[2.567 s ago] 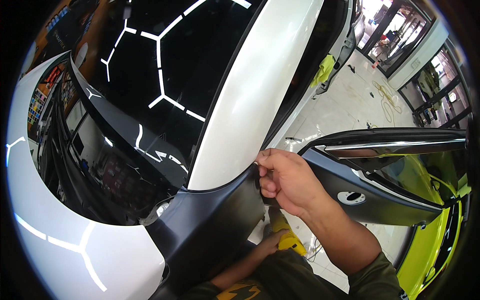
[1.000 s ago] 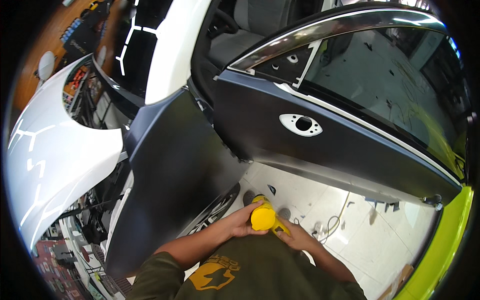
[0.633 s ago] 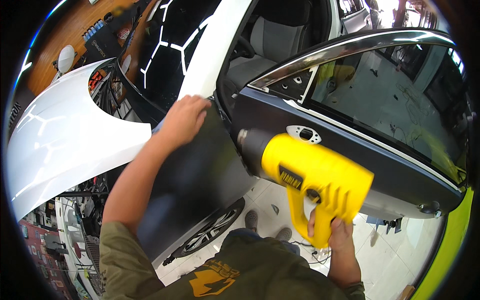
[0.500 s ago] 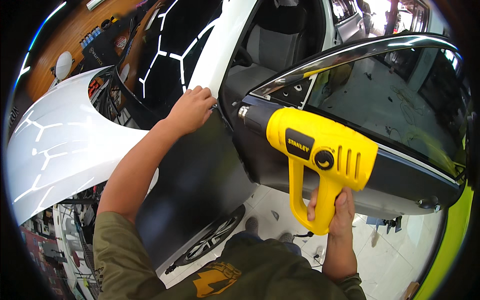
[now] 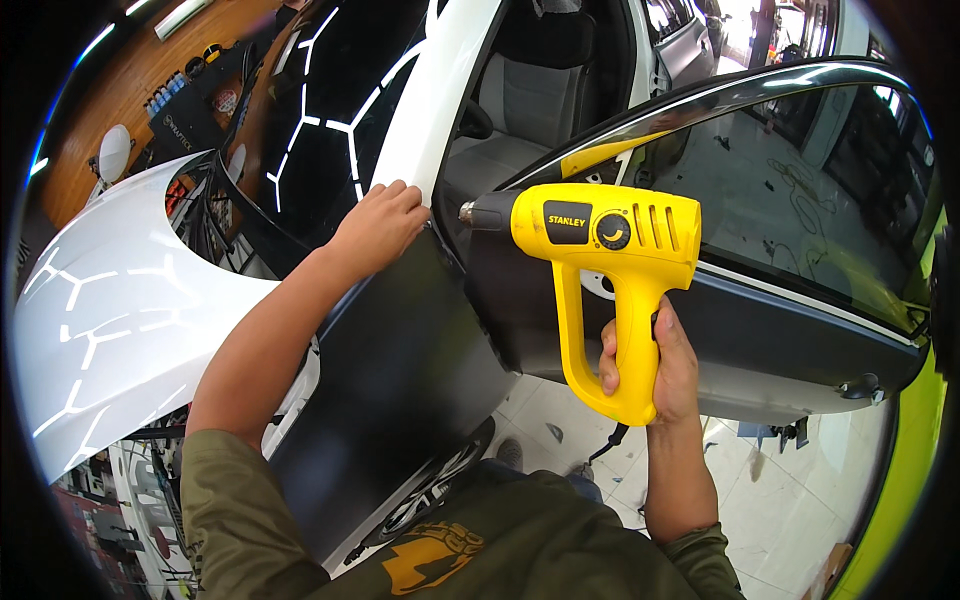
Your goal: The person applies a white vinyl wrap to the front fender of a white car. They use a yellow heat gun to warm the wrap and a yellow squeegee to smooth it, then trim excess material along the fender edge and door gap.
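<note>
Floor (image 5: 730, 500): pale tiles, partly hidden by the door (image 5: 810, 335).
Heat gun (image 5: 630, 265): in the right hand (image 5: 677, 370); nozzle (image 5: 466, 212) directed toward the left hand (image 5: 385, 222), apart from it.
Right-hand fingers: wrapped around the handle (image 5: 634, 375); partly concealed behind it.
Left-hand fingers: curled at the fender (image 5: 400, 340) top corner; tips hidden, hold cannot be determined.
Wheel (image 5: 425, 495): mostly covered.

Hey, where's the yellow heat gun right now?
In the head view, the yellow plastic heat gun is right of centre, in the person's bare right hand before the open dark-grey car door, its silver nozzle pointing left toward the left hand.
</note>
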Tool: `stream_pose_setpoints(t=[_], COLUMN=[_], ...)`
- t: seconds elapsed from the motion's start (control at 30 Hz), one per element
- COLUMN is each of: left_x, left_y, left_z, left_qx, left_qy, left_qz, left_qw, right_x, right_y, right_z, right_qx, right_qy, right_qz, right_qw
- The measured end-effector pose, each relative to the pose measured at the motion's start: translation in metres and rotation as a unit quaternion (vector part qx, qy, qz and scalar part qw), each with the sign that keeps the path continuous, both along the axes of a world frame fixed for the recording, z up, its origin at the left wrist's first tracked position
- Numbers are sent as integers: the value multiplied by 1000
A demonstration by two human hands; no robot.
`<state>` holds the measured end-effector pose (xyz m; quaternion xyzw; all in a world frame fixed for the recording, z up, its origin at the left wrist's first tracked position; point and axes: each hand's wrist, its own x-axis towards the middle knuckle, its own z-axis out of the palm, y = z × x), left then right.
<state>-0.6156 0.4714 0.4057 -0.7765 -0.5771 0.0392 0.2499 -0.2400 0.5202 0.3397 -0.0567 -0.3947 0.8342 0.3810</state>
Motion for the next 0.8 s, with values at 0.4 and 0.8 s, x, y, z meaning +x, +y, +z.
stream_pose_setpoints(t=[0.4,0.8], left_x=[2,2], left_y=[-2,-8], left_z=[6,14], left_qx=[-15,-41], left_qy=[-2,-26], left_qz=[-5,11], left_qw=[1000,999], right_x=[-6,123], right_y=[-3,-65], right_z=[-8,-99], right_qx=[-24,-62], right_qy=[11,-132], right_qz=[15,-105], right_qw=[1000,984])
